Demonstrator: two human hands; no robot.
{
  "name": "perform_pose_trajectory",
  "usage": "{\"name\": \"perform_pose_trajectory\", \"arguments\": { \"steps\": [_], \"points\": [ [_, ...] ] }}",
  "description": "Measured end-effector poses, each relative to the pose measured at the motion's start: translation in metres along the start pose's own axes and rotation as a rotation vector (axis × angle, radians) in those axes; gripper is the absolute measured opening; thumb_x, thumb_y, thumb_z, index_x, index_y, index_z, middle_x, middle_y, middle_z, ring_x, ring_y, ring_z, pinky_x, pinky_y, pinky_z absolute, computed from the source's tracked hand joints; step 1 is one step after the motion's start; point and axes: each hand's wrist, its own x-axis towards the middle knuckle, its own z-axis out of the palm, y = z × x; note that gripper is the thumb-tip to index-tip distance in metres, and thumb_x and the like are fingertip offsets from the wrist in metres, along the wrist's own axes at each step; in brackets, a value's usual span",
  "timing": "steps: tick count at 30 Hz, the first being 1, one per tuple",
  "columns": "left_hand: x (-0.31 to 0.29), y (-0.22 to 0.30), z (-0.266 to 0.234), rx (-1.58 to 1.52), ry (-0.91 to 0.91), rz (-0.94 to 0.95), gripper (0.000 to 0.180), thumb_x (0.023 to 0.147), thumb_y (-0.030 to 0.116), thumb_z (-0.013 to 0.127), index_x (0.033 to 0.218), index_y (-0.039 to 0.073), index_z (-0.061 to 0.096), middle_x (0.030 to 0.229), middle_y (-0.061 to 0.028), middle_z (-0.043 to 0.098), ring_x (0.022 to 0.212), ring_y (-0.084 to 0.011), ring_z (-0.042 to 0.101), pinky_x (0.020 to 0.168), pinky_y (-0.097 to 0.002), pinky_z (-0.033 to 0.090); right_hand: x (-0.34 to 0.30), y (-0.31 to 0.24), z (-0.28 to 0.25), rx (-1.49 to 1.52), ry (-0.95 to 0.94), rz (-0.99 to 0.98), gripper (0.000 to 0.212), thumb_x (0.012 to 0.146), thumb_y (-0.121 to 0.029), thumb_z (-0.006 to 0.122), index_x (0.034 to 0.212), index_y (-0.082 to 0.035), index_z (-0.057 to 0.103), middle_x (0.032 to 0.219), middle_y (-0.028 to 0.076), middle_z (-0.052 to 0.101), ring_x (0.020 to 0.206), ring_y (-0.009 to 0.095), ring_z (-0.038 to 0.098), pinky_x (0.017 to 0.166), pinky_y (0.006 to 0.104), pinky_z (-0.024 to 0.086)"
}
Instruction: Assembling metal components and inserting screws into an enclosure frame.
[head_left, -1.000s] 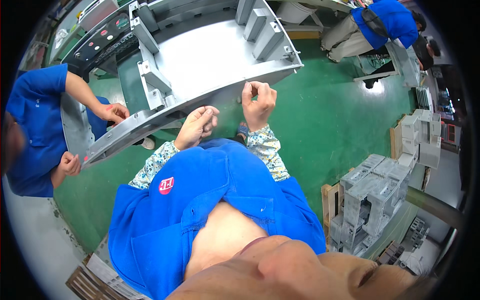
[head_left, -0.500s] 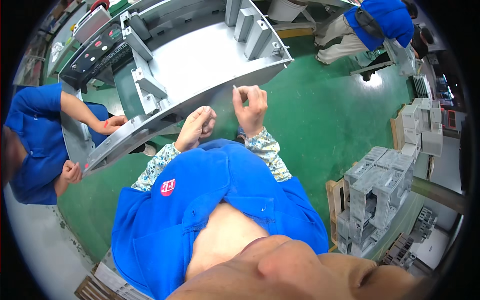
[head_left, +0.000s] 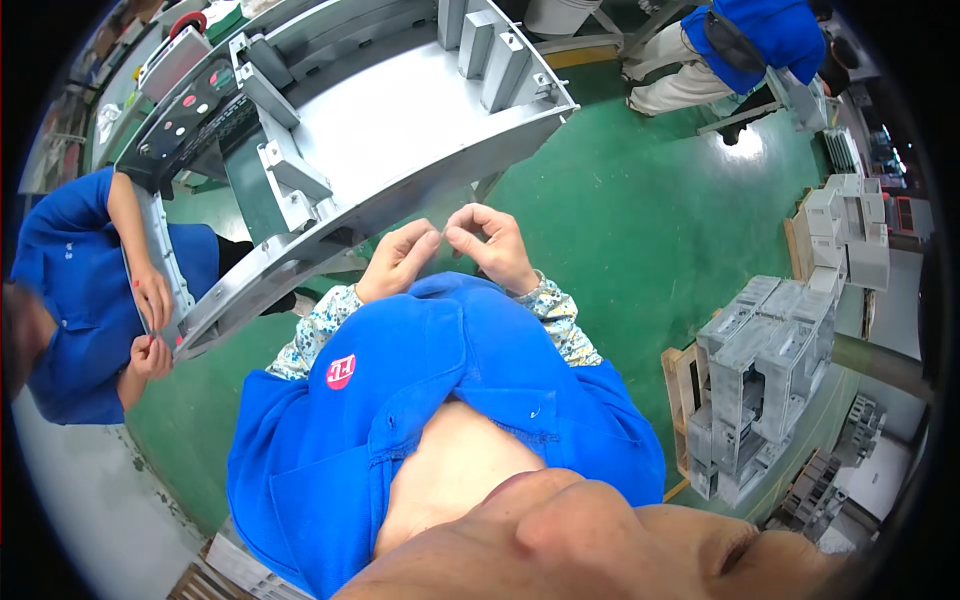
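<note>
My left hand [head_left: 402, 258] and my right hand [head_left: 490, 245] are close together in front of my body, just short of the near edge of a large grey metal frame [head_left: 420, 187]. Both are closed, thumbs pressed against the forefingers. Their fingertips almost meet, and whatever lies between them is too small to make out. Neither hand touches the frame. Inside the frame lies a bright pale panel [head_left: 385, 110], with several upright metal brackets [head_left: 297, 170] along its sides.
At the left a co-worker in a blue jacket [head_left: 80, 270] has both hands at the frame's end. Another person in blue [head_left: 765, 40] bends over at the far right. Grey metal housings [head_left: 765, 360] are stacked on a pallet at the right, on the green floor [head_left: 620, 230].
My right hand has come down and left, bringing its fingertips to those of my left hand. The co-worker's far hand has moved along the frame toward their other hand.
</note>
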Motion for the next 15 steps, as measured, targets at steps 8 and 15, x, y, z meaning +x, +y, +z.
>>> {"name": "perform_pose_trajectory", "arguments": {
  "steps": [8,15],
  "points": [
    [-0.021,0.015,-0.014,0.169,0.024,-0.058,0.029,0.092,0.027,0.046,0.072,0.006,0.047,0.058,0.0051,0.039,0.050,-0.0021,0.032,0.044,-0.0196,0.024,0.009,0.016,0.002,-0.262,-0.039,-0.142,0.009,0.079,-0.008,0.063,0.081,0.000,0.060,0.070,0.002,0.059,0.061,0.008,0.055,0.057,0.0207,0.045],
    [-0.020,0.000,-0.034,-0.245,0.115,-0.217,0.019,0.093,0.022,0.044,0.086,0.005,0.050,0.057,0.0042,0.041,0.044,-0.0025,0.029,0.041,-0.0173,0.023,0.034,0.025,-0.015,-0.291,0.575,-0.264,0.006,0.078,-0.004,0.062,0.082,-0.001,0.058,0.074,0.003,0.059,0.061,0.009,0.056,0.057,0.0217,0.045]
  ]
}}
